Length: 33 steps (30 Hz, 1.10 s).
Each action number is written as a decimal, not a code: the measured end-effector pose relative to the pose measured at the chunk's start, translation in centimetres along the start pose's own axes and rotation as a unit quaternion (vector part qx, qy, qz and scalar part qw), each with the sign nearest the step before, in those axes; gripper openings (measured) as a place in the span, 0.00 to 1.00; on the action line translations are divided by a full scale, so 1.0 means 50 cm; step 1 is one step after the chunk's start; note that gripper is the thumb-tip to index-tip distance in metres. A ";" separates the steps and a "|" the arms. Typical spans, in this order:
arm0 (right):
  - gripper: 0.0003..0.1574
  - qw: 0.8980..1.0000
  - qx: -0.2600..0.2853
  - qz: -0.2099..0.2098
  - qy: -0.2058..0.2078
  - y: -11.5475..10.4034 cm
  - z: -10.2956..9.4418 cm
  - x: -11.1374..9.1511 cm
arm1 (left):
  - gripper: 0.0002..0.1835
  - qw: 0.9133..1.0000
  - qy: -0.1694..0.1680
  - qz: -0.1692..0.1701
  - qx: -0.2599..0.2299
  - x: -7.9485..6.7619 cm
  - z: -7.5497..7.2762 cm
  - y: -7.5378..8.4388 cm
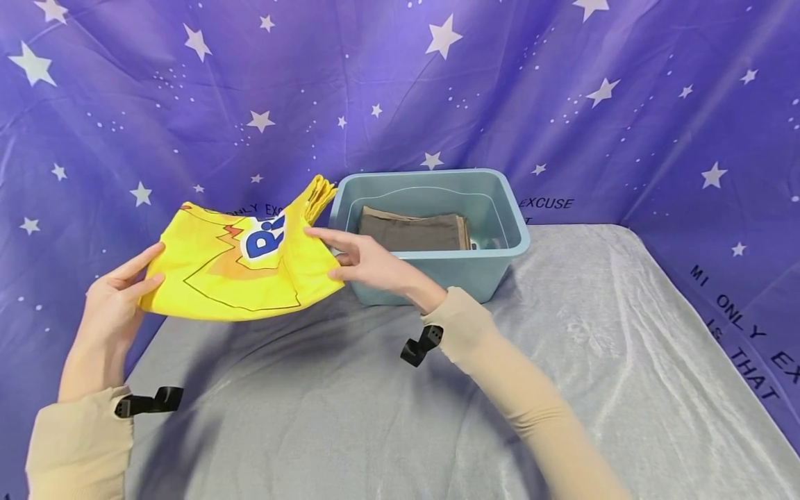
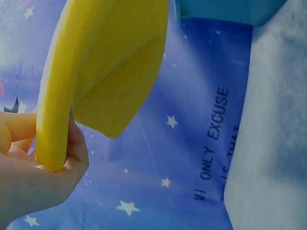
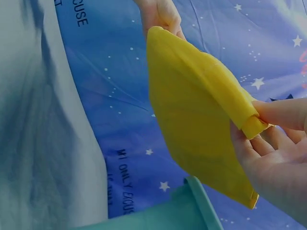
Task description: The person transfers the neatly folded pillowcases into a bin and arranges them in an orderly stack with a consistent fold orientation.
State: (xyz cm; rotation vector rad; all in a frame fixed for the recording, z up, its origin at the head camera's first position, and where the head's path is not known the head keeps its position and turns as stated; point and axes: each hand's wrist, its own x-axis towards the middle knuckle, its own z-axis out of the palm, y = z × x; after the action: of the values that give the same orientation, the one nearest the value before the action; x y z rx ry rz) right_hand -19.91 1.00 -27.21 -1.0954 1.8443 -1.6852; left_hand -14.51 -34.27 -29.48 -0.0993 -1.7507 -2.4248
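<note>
A folded yellow garment [image 1: 219, 285] with blue lettering on a white patch is held up in the air, left of a blue-grey plastic bin [image 1: 431, 267]. At its left end my left hand [image 1: 115, 305] pinches the cloth between thumb and fingers. My right hand [image 1: 375, 264] grips the opposite end, close to the bin's left wall. In the left wrist view the garment's rounded fold [image 2: 55, 115] sits between thumb and fingers. The right wrist view shows the garment's underside [image 3: 192, 110] hanging at a slant. Folded brown cloth [image 1: 412, 232] lies inside the bin.
A grey plush cover [image 1: 562, 375] spreads over the surface under the bin. Behind and at the sides hangs a purple curtain [image 1: 375, 83] with white stars and printed words. A black wrist mount [image 1: 421, 345] sticks out from each sleeve.
</note>
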 end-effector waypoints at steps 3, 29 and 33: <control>0.39 1.000 0.000 -0.011 0.001 0.008 -0.014 -0.002 | 0.23 1.000 -0.006 0.000 -0.010 0.004 0.012 0.004; 0.39 0.996 -0.029 -0.070 0.047 0.003 -0.119 -0.071 | 0.21 0.998 -0.039 0.034 -0.028 0.060 0.140 -0.004; 0.40 0.995 -0.023 -0.072 0.058 -0.001 -0.138 -0.088 | 0.21 0.997 -0.050 0.042 -0.033 0.075 0.161 -0.012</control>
State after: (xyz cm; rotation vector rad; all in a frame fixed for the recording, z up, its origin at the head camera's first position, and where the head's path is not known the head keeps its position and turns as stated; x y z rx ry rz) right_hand -22.38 8.78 -26.79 -1.1975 1.9263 -1.8305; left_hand -18.58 -26.73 -26.97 -0.3019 -1.6702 -2.4563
